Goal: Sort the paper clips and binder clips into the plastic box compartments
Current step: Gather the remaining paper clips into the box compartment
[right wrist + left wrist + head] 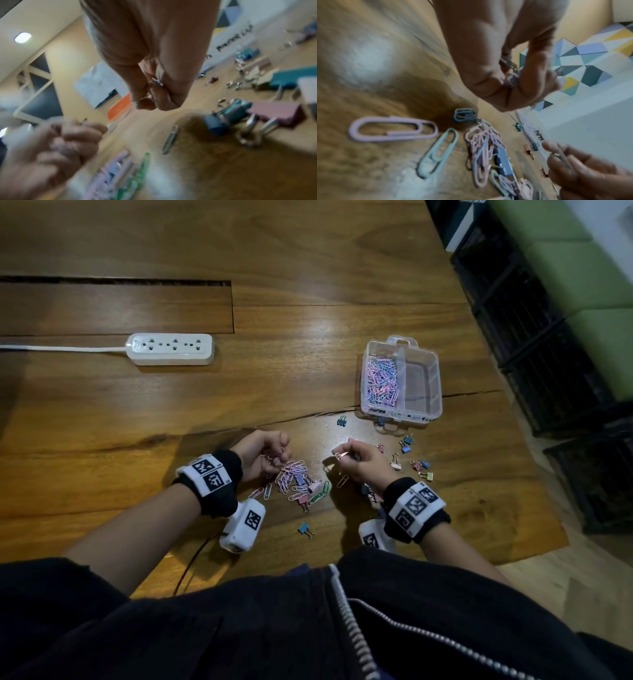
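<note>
A pile of pastel paper clips point(297, 481) with some binder clips mixed in lies on the wooden table between my hands. My left hand point(278, 453) hovers over the pile's far left edge, its fingers curled round a small bunch of paper clips point(511, 79). My right hand point(339, 456) is just right of the pile and pinches a pink paper clip point(342, 455) at its fingertips; the right wrist view shows more clips point(157, 82) tucked in its curled fingers. The clear plastic box point(435, 405) stands beyond the right hand. Its left compartment point(382, 383) holds many paper clips; its right compartment point(421, 378) looks bare.
Loose binder clips point(406, 444) are scattered right of my right hand, one blue clip point(342, 421) near the box and another point(305, 529) near me. A white power strip point(170, 349) lies far left. Dark crates point(548, 354) stand past the table's right edge.
</note>
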Motion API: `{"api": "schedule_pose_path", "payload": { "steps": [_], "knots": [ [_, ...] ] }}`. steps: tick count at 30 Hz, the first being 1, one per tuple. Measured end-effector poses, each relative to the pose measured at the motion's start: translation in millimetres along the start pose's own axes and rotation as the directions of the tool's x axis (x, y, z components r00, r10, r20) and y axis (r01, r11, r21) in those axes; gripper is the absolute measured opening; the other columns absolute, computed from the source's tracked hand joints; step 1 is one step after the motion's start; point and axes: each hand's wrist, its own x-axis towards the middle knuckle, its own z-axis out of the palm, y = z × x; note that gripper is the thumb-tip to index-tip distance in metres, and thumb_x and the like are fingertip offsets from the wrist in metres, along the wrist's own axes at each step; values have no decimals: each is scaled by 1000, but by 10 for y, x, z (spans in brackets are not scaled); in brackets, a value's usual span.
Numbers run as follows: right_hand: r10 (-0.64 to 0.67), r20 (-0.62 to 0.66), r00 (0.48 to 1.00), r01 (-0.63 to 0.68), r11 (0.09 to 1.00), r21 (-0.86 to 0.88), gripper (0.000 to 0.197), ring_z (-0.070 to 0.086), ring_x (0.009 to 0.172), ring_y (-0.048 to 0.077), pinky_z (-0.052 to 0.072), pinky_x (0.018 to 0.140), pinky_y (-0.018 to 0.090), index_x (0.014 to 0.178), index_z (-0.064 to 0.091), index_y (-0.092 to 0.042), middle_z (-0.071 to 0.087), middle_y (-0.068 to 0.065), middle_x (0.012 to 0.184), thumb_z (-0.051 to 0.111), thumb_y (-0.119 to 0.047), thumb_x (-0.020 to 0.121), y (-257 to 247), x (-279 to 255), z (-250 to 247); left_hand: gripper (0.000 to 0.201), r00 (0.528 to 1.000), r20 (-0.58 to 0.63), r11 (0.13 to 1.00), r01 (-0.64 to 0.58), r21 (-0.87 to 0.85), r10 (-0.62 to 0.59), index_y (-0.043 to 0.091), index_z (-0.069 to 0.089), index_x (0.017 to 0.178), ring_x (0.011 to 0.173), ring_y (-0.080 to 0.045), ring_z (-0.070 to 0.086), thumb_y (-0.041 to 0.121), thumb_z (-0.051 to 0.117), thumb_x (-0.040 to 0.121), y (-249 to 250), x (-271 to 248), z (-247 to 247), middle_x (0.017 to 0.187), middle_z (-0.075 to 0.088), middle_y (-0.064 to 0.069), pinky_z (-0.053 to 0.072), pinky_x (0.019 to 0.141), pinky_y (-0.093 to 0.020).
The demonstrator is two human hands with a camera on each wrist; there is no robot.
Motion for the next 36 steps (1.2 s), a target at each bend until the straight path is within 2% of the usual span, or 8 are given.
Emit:
{"api": "schedule_pose_path", "payload": {
  "steps": [7,12,15,22,26,30,33,36],
  "knots": [
    [136,158,978,-198,843,501,32,44,53,10,37,46,18,70,50,-12,49,1,65,35,-25,96,32,-25,-64,21,980,-200,914,79,397,2,15,49,75,46,-10,32,19,40,93,-8,-75,-10,62,41,2,25,39,-19],
    [28,23,999,-25,992,-122,25,50,52,2,38,47,10,65,45,-18,51,-9,61,61,-24,83,78,-92,-15,29,962,-181,463,68,884,203,18,45,75,67,-13,45,35,68,78,-58,-195,-65,74,49,3,38,60,-23],
    [-68,20,998,66,808,-586,20,52,80,6,44,74,21,80,51,-22,54,-9,84,70,-18,75,156,-73,21,56,959,-163,178,123,976,230,15,49,102,90,-15,48,45,77,64,-165,-205,-47,97,46,3,42,76,-28],
    [-134,58,989,129,604,-786,13,49,92,17,41,83,27,92,56,-10,50,2,96,56,-22,86,177,-57,37,40,947,-96,52,84,995,307,14,53,108,104,-21,53,42,62,81,-271,-120,64,117,56,-6,42,85,-31],
    [-103,58,993,112,660,-743,8,43,88,13,39,82,23,85,49,-13,43,0,95,52,-20,89,171,-73,51,32,968,-31,-38,42,998,248,15,56,103,102,-20,54,41,58,85,-245,-104,74,112,59,-5,44,87,-32],
    [-104,-4,995,88,865,-493,7,48,81,15,36,60,15,85,50,-12,50,1,86,50,-18,90,119,-26,72,21,981,-2,78,-14,997,194,17,52,87,90,-18,52,37,59,85,-215,-107,33,100,58,-4,44,81,-31],
    [-34,44,998,35,999,-32,13,48,61,9,38,47,11,79,50,-15,53,-1,73,48,-9,90,26,19,78,17,986,-31,392,-36,919,163,18,52,80,81,-11,53,32,55,89,-179,-128,6,88,58,1,43,70,-21],
    [24,132,991,-65,945,320,20,43,54,7,35,43,14,88,52,-15,52,2,71,39,-1,92,-72,82,93,19,989,-106,715,-2,700,107,14,51,78,57,-7,47,21,43,94,-151,-150,-39,69,50,1,38,49,-13]
  ]
}}
